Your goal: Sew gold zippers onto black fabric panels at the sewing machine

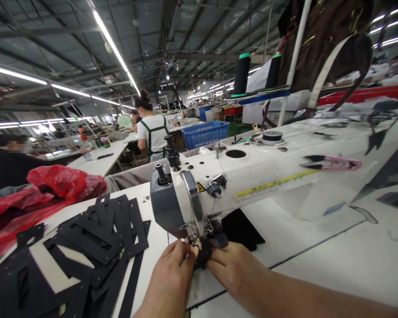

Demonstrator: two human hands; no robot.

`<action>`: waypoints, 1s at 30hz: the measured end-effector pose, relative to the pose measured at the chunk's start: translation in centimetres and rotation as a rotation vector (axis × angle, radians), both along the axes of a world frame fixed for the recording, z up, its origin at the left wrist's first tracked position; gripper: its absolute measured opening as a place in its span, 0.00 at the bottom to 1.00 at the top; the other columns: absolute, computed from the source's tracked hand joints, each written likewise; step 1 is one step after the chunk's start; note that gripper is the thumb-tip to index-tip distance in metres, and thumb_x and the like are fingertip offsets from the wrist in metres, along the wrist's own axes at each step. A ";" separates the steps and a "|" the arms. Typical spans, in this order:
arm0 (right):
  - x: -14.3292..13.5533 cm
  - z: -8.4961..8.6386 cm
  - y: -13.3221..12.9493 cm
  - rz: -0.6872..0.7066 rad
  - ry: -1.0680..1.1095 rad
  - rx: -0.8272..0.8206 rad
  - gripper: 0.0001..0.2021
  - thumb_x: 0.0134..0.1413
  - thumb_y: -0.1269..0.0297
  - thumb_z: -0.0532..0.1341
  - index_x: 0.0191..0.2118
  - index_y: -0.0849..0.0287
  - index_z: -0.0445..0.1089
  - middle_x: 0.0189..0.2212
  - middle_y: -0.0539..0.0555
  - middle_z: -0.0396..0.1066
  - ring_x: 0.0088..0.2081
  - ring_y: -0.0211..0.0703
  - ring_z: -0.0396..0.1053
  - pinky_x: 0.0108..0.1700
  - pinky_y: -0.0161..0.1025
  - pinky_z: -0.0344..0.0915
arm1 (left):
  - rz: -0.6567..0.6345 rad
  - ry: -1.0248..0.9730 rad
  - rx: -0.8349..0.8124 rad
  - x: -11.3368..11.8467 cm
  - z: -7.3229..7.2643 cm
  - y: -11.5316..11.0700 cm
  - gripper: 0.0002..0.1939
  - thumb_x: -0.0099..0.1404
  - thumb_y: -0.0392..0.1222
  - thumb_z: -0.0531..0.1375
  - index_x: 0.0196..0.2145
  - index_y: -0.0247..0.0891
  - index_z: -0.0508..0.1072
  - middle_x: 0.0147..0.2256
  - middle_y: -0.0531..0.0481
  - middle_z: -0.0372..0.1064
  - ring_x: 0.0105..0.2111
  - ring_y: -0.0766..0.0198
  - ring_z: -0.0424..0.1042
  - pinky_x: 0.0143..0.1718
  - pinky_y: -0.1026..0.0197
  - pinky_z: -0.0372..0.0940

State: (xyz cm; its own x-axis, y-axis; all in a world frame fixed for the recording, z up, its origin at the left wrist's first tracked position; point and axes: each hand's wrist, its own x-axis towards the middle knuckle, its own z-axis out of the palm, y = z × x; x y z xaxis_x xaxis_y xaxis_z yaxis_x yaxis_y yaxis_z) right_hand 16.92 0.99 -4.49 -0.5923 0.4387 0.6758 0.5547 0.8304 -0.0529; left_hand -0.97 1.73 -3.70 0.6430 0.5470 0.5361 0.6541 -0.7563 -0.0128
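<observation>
A white sewing machine (262,176) stands in front of me, its needle area low at the left end of the arm. My left hand (174,274) is closed at the left of the presser foot, fingertips pinching the edge of a small black fabric piece (203,252). From the right, my right hand (234,267) grips the same piece with bent fingers. The needle tip and the held edges are partly hidden by my fingers. Behind my right hand, a flat black fabric panel (242,227) lies on the machine bed.
Many black cut-out pieces (96,238) are piled at the left, beside a red plastic bag (66,183). Pink-handled thread snips (341,164) rest against the machine arm. Thread cones (241,75) stand above. Co-workers sit beyond, near a blue basket (205,134).
</observation>
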 end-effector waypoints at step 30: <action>0.2 0.9 0.8 -0.098 0.011 0.012 0.21 0.63 0.76 0.40 0.39 0.68 0.71 0.34 0.57 0.75 0.36 0.43 0.73 0.38 0.35 0.71 | 0.043 -0.152 0.117 0.4 -1.4 0.2 0.15 0.70 0.36 0.45 0.34 0.37 0.70 0.33 0.47 0.72 0.33 0.63 0.73 0.40 0.55 0.65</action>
State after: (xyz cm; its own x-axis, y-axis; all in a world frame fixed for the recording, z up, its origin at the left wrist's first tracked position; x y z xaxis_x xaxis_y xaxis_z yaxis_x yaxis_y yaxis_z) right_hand 17.17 1.79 -3.62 -0.5392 0.4857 0.6880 0.6327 0.7728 -0.0497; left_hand -0.54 1.97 -5.06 0.5276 0.5000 0.6868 0.6866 -0.7271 0.0020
